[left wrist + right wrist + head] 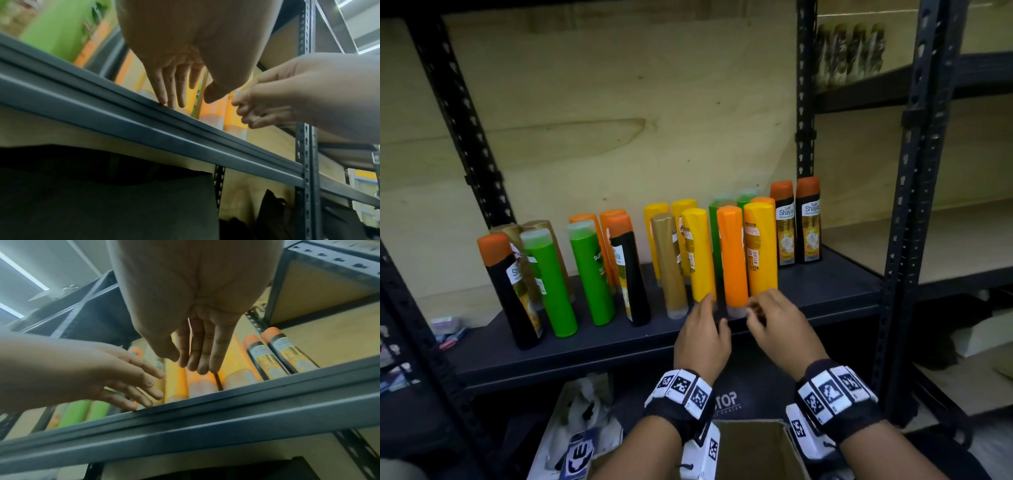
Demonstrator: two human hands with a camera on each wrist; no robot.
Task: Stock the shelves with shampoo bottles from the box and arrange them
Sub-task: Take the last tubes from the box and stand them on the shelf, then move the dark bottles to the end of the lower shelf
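Note:
Several shampoo bottles stand on the dark shelf (832,291). At its front edge are a yellow bottle (698,253), an orange bottle (732,257) and a second yellow bottle (760,246). My left hand (705,318) is at the first yellow bottle's base, fingers (170,97) straight and touching the shelf lip. My right hand (767,311) hovers at the base of the orange bottle (202,382), fingers (197,360) relaxed and holding nothing. An open cardboard box (756,448) sits below my wrists; its contents are hidden.
To the left stand a gold bottle (669,263), green bottles (551,284) and black bottles with orange caps (512,291). Two black labelled bottles (796,226) stand at the right by the upright post (907,240). A white bag (582,411) lies under the shelf.

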